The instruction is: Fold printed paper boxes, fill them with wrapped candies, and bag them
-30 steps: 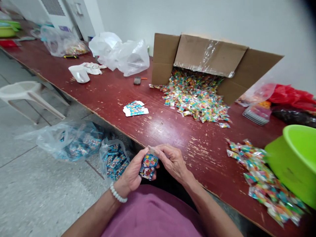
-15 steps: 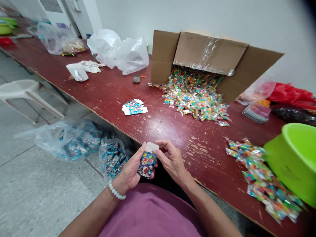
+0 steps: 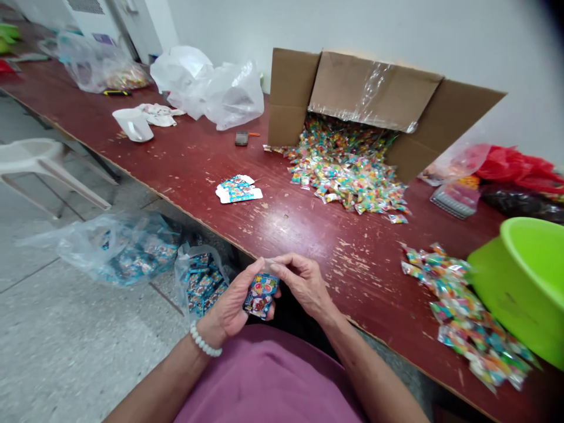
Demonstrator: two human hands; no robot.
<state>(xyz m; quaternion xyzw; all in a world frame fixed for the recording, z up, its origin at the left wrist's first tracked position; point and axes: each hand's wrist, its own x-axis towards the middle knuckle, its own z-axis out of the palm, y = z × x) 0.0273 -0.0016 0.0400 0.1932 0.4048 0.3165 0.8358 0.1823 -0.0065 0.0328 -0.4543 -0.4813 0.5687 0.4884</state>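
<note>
A small blue printed candy box (image 3: 263,294) is held upright over my lap, just off the table's front edge. My left hand (image 3: 235,299) wraps round its sides, thumb near the top. At the upper end, the thumb and fingers of my right hand (image 3: 304,282) pinch the box's pale top flap, partly hiding it. Flat unfolded boxes (image 3: 239,190) lie on the red table (image 3: 211,158) beyond my hands. Wrapped candies (image 3: 348,176) spill from a tipped cardboard box (image 3: 374,88) farther back.
At the right, a green basin (image 3: 497,264) stands beside a pile of wrapped candies (image 3: 467,317). Bags of filled boxes (image 3: 202,282) sit low at the left, near a white stool (image 3: 35,158). A white mug (image 3: 133,125) and plastic bags (image 3: 233,94) are at the back left.
The box's top flap stood up with my right fingers at its edge; now it is bent over under the right thumb and fingers. The left hand keeps its hold.
</note>
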